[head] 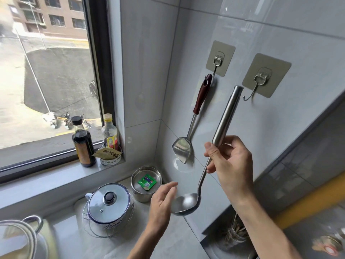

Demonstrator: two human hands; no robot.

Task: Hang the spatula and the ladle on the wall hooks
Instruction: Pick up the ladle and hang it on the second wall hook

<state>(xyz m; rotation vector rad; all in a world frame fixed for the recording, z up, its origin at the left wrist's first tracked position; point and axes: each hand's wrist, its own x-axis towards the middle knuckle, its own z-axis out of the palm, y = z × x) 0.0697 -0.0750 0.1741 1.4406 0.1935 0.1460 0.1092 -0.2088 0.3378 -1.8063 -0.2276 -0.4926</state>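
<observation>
1. The spatula point(194, 116) hangs by its dark handle from the left hook point(217, 61), blade down against the tiled wall point(149, 62); that half looks done.
2. The right hand point(230, 163) has its fingers point(211, 150) clamped on the ladle point(222, 128) low on the steel handle, bowl down, handle top just beside the empty right hook point(258, 85).
3. The left hand point(162, 200) hovers beside the bowl, fingers apart and holding nothing.
4. To hang it well, I judge the handle end must rise above the hook tip, then settle onto it; whether that end has a hole or loop cannot be told.
5. Room is fair: bare wall lies below the right hook, the spatula is near on the left, and the slanted hood edge point(298, 139) closes in on the right. The steel tin point(146, 182) and lidded pot point(109, 204) sit on the desk point(168, 240) under the bowl.
</observation>
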